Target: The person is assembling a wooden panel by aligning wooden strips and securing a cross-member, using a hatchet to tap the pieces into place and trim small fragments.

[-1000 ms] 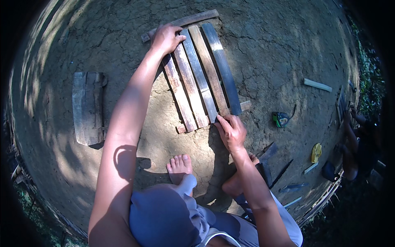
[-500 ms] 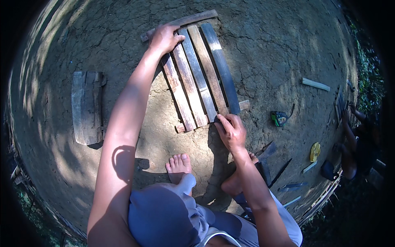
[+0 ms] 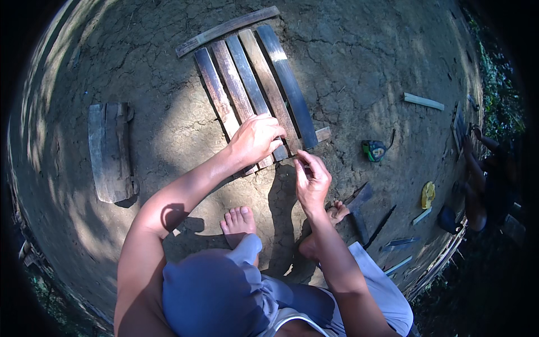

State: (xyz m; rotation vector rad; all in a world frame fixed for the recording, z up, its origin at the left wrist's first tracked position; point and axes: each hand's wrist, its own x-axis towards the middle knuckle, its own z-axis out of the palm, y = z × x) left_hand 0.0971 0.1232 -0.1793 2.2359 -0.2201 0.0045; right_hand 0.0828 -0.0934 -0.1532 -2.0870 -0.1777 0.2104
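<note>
Several narrow wooden slats (image 3: 270,84) lie side by side on the ground, their near ends over a crosspiece (image 3: 323,134). Beyond their far ends rests a loose wooden strip (image 3: 227,31), apart from them. My left hand (image 3: 257,137) is over the near part of the slats with its fingers bent together; whatever is between them is hidden. Close by on the right, my right hand (image 3: 313,178) pinches thumb and forefinger at the near end of a brown slat. What that pinch holds is too small to make out.
A thick wood piece (image 3: 105,154) lies at left. To the right are a tape measure (image 3: 373,150), a pale stick (image 3: 424,101), a broad blade (image 3: 359,196), a dark thin blade (image 3: 382,226) and a yellow object (image 3: 428,195). Another person's arm (image 3: 476,174) shows at far right.
My left hand has left the slats' far end and come down to their near part beside my right hand. The far strip now lies apart from the slats. The right hand stays at the near end.
</note>
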